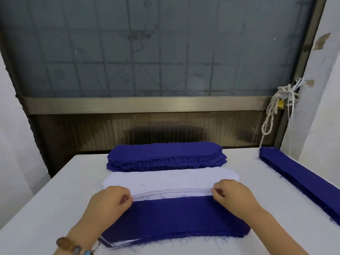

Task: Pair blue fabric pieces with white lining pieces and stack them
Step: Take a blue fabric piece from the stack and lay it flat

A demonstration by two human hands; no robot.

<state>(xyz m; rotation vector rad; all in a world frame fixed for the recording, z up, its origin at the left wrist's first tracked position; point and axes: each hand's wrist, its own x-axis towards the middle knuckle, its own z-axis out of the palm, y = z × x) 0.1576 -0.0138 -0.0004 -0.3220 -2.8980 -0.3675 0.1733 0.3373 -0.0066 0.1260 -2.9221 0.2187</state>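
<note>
Pairing step: left hand [110, 199] and right hand [231, 194] each pinch the top white lining piece [165, 179] at its near edge
Where: between blue fabric pile [165, 155] and paired stack [174, 218]
Next: probably lift just one layer

— What's at the far side?
— A wide window [156, 48] of frosted glass, with a grid of bars showing dimly through it. A metal rail [147, 104] runs under it, and below that is a dark ribbed panel [165, 129].
— And the sides?
— A white left wall [11, 126] and a white right wall [323, 111]. The right one has brown patches [322, 41].
— Anything hanging?
— A white rope [270, 115], knotted by the window's right corner, loops down toward the table [55, 199]. A yellow tag [281, 103] sits by the knot.
— The table?
— White and flat. The light is soft and even.
</note>
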